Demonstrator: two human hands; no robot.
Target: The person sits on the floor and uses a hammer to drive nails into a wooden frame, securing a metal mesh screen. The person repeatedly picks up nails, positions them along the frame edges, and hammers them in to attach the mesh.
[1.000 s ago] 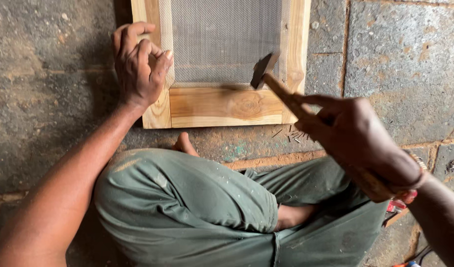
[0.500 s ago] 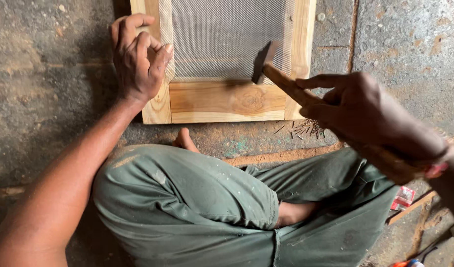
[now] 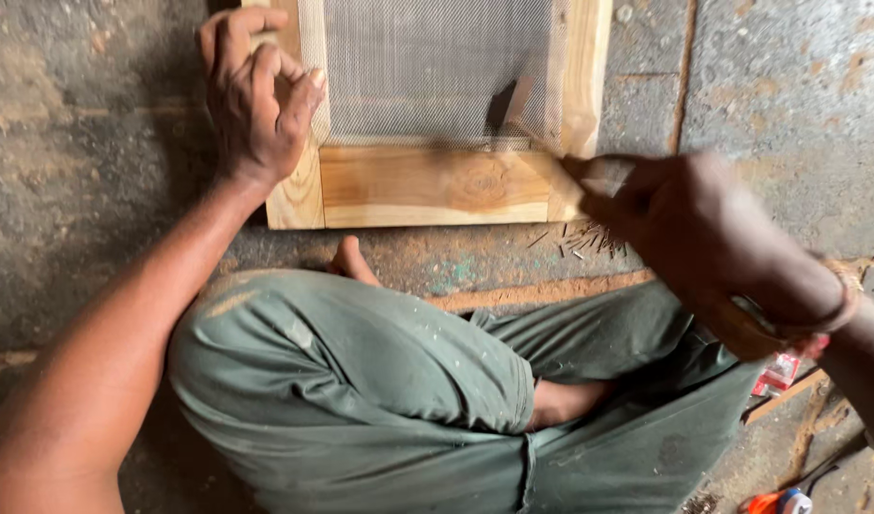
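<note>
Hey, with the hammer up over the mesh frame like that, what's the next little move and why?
Probably bring the hammer down on the lower right corner of the wooden frame. The right hand grips its handle, the blurred head sits just above the mesh edge there, and the left hand presses the frame's left rail to steady it. Loose nails lie on the floor beside that corner.

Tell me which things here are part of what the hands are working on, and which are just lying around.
In use:
- wooden frame with wire mesh, pinned by the left hand
- hammer, blurred, in the right hand
- small nails heaped on the floor beside the frame

Lying about:
- red packet
- orange tool, partly out of view
</note>
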